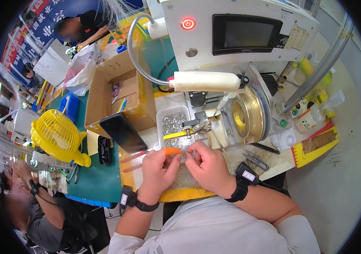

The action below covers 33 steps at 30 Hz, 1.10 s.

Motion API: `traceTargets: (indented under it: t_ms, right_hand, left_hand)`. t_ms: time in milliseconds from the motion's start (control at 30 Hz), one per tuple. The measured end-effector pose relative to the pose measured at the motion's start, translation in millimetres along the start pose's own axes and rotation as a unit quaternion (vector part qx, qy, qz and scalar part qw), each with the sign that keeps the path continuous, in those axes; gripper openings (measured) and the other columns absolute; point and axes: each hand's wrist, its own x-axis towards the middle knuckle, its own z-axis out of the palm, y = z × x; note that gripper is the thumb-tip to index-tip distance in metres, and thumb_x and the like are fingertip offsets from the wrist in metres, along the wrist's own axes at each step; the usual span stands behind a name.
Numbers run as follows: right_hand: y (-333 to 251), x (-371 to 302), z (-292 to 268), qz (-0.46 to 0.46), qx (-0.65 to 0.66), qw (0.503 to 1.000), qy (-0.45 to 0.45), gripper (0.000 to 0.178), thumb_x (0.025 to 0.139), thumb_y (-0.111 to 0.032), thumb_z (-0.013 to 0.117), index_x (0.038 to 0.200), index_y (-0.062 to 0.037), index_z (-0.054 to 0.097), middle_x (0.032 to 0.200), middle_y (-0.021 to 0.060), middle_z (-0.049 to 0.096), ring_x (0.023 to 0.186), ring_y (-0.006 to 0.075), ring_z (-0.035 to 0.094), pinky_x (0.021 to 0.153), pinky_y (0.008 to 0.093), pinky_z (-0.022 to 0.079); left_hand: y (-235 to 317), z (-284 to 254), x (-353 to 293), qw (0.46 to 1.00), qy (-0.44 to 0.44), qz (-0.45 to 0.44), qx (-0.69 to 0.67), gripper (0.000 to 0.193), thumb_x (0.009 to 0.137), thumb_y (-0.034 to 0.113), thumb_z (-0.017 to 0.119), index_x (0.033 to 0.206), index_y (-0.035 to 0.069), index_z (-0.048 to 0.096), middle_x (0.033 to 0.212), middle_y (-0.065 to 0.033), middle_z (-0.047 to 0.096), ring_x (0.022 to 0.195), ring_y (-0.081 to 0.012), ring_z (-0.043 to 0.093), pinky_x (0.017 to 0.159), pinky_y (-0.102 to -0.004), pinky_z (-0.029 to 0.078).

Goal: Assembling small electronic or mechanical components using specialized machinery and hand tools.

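My left hand [157, 169] pinches a small orange cap-like piece [173, 150] between thumb and fingers. My right hand [206, 163] meets it fingertip to fingertip and grips a tiny metal part, too small to make out. Both hands hover over a clear tray of several small silvery parts [173, 122], which has a yellow strip [176, 135] across it. Black bands sit on both wrists. Just beyond the hands stands a machine fixture with a brass-coloured spool [248, 114].
A white machine with a red lit button [188, 23] and dark screen [248, 34] stands behind. A phone [122, 132] leans on an open cardboard box [117, 93]. A yellow fan [57, 135] is on the left. Tweezers [254, 160] lie right. Other people sit at left.
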Motion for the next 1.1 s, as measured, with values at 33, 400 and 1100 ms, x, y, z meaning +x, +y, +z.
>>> traceTargets:
  t_ms: [33,400,1100]
  right_hand:
    - [0,0,0,0.001,-0.001,1.0,0.0,0.009,0.094,-0.012,0.072,0.098,-0.0071,0.065,0.061,0.0084,0.059,0.052,0.0263,0.06,0.051,0.0402,0.045]
    - [3,0,2,-0.012,-0.007,1.0,0.009,0.01,0.094,-0.01,0.073,0.1,-0.0073,0.065,0.061,0.0071,0.058,0.052,0.023,0.058,0.051,0.0381,0.045]
    - [-1,-1,1,-0.001,-0.001,1.0,0.018,0.032,0.094,-0.015,0.074,0.124,-0.0061,0.065,0.064,0.0058,0.061,0.054,0.026,0.064,0.053,0.0408,0.049]
  left_hand:
    - [-1,0,0,1.0,0.003,-0.006,-0.013,0.013,0.083,0.013,0.083,0.093,0.01,0.075,0.059,-0.003,0.059,0.051,-0.0228,0.055,0.056,-0.0362,0.039]
    - [7,-7,2,0.998,-0.02,0.045,-0.028,0.029,0.077,0.017,0.086,0.104,0.011,0.078,0.061,0.0,0.058,0.052,-0.0199,0.053,0.057,-0.0348,0.038]
    - [-17,-10,-10,0.989,0.044,-0.033,-0.138,0.007,0.094,0.012,0.079,0.093,0.005,0.077,0.072,-0.0011,0.06,0.063,-0.0124,0.055,0.063,-0.0279,0.042]
